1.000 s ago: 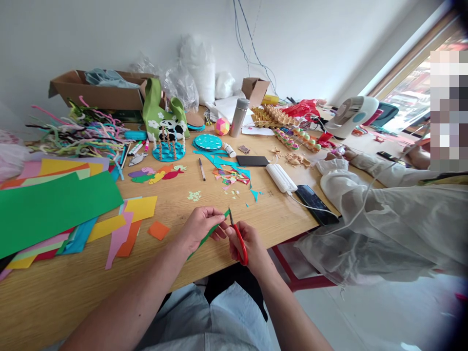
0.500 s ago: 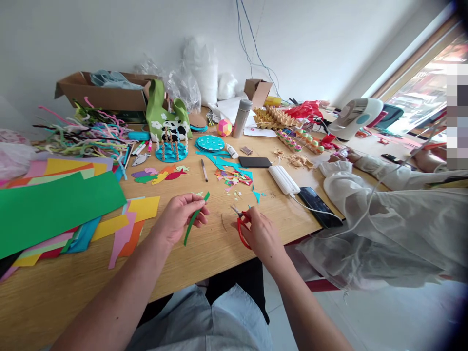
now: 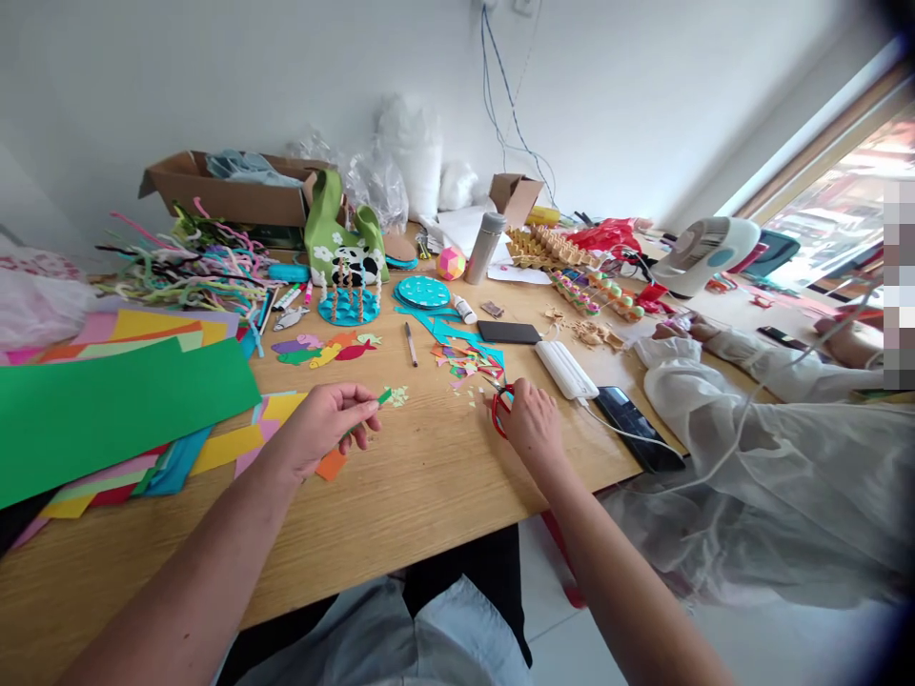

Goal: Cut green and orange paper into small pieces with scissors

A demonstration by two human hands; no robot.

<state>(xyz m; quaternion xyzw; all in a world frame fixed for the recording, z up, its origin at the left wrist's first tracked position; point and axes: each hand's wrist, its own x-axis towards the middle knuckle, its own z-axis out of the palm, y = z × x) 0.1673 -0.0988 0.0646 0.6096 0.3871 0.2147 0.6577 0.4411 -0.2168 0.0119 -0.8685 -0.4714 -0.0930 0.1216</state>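
My left hand (image 3: 335, 426) pinches a narrow green paper strip (image 3: 384, 396) above the table; only its tip shows past the fingers. Over to the right, my right hand (image 3: 533, 419) is closed on red-handled scissors (image 3: 500, 412), low at the tabletop, their blades toward the scraps. Pale green snippets (image 3: 396, 394) lie just beyond my left hand. A heap of coloured paper scraps (image 3: 468, 364) is beyond the scissors. Several paper fish (image 3: 325, 351) in different colours lie behind my left hand, beside a pen (image 3: 411, 344).
Coloured sheets, a large green one (image 3: 129, 410) on top, cover the left side. A power bank (image 3: 566, 370) and a phone (image 3: 639, 429) lie at the right, joined by a cable. A co-worker's pale sleeve (image 3: 704, 381) rests there. A grey flask (image 3: 486, 248) stands behind.
My hands have moved apart: the left went left with the green strip, the right moved right and slightly up with the scissors. The view has shifted slightly.
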